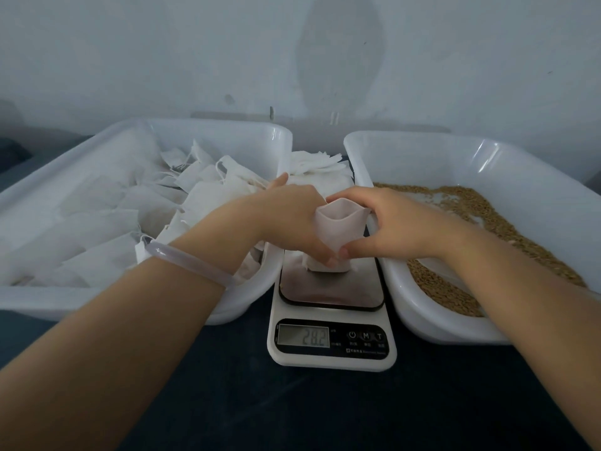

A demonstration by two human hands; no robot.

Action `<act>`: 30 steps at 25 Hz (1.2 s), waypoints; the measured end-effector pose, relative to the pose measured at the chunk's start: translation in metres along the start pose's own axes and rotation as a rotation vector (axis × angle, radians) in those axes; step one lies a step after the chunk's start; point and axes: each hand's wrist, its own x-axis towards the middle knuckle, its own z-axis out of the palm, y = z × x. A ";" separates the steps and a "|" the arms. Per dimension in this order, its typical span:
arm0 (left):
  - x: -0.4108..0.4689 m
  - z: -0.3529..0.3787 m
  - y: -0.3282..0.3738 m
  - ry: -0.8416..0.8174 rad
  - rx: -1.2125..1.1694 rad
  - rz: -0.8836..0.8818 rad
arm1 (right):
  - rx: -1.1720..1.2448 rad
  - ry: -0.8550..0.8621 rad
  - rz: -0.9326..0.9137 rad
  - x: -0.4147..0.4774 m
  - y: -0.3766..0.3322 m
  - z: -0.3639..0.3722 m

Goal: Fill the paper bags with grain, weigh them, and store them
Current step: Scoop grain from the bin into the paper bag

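Weighing step: paper bag on the scale, both hands on it.

On the table [292, 411], the left tub [65, 301] holds white bags and the right tub [439, 333] holds grain [487, 216]. The scale [331, 359] sits between them near the front edge, reading roughly 28.2. The paper bag [335, 229] stands upright on it, mouth open, gripped at its sides by the left hand [286, 219] and right hand [396, 222]. Next, probably: let go for a true reading, then store the bag.

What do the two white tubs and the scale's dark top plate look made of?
Left white rectangular tub and right white rectangular tub: glossy moulded plastic, given glare streaks on rounded walls. Scale's dark reflective plate: likely brushed metal or glass; unclear which.
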 end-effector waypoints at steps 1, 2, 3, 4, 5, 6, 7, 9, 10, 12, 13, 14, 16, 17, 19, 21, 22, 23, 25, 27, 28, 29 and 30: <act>0.000 0.000 0.000 0.000 0.003 -0.001 | -0.003 0.000 -0.002 0.000 0.000 0.000; 0.000 0.000 0.000 -0.002 0.005 -0.003 | -0.004 -0.001 -0.002 0.000 0.000 0.000; -0.001 0.001 0.000 -0.004 0.010 -0.008 | -0.003 -0.002 -0.002 0.000 0.000 0.000; -0.001 0.001 0.000 -0.006 0.020 -0.011 | -0.002 -0.004 -0.002 0.000 0.000 0.000; -0.001 0.001 0.001 -0.006 0.034 -0.011 | -0.007 -0.008 -0.001 0.000 0.000 0.000; -0.001 0.001 0.001 -0.004 0.046 -0.009 | -0.014 -0.011 -0.002 0.000 0.000 0.000; -0.001 0.001 0.002 -0.004 0.055 -0.008 | -0.021 -0.012 -0.004 0.000 -0.001 0.000; -0.003 0.001 0.003 -0.006 0.065 -0.004 | -0.027 -0.011 -0.009 0.000 -0.001 0.000; -0.003 0.001 0.003 -0.011 0.067 -0.005 | -0.033 -0.014 -0.007 0.000 -0.001 0.000; -0.003 0.000 0.004 -0.014 0.067 -0.019 | -0.044 -0.026 0.005 0.000 0.001 0.000; -0.002 0.000 0.004 -0.012 0.068 -0.028 | -0.043 -0.028 0.013 -0.001 0.001 0.000; -0.001 0.000 0.005 -0.007 0.071 -0.037 | -0.029 -0.013 0.022 -0.002 0.001 0.000; -0.002 0.001 0.005 0.003 0.038 -0.052 | 0.046 0.097 0.032 -0.004 0.000 -0.001; -0.003 0.001 0.005 0.020 -0.025 -0.068 | 0.102 0.186 0.023 -0.004 0.000 -0.002; -0.006 -0.006 0.004 0.134 -0.224 -0.137 | 0.217 0.349 -0.006 -0.003 -0.001 -0.005; -0.005 -0.017 -0.006 0.479 -0.412 -0.254 | 0.271 0.426 -0.018 -0.004 -0.001 -0.007; -0.005 -0.024 -0.015 0.709 -0.488 -0.315 | 0.280 0.442 -0.021 -0.004 -0.001 -0.007; -0.006 -0.031 -0.024 0.910 -0.540 -0.375 | 0.287 0.451 -0.023 -0.004 -0.001 -0.007; -0.008 -0.037 -0.046 1.063 -0.575 -0.518 | 0.292 0.457 -0.025 -0.004 -0.001 -0.006; -0.008 -0.032 -0.064 0.886 -0.646 -0.636 | 0.288 0.448 -0.021 -0.004 -0.002 -0.006; -0.007 -0.027 -0.068 0.753 -0.712 -0.660 | 0.286 0.446 -0.019 -0.004 -0.003 -0.006; -0.006 -0.022 -0.069 0.638 -0.748 -0.672 | 0.283 0.444 -0.018 -0.004 -0.004 -0.005; -0.006 -0.019 -0.069 0.559 -0.751 -0.690 | 0.279 0.444 -0.015 -0.004 -0.004 -0.005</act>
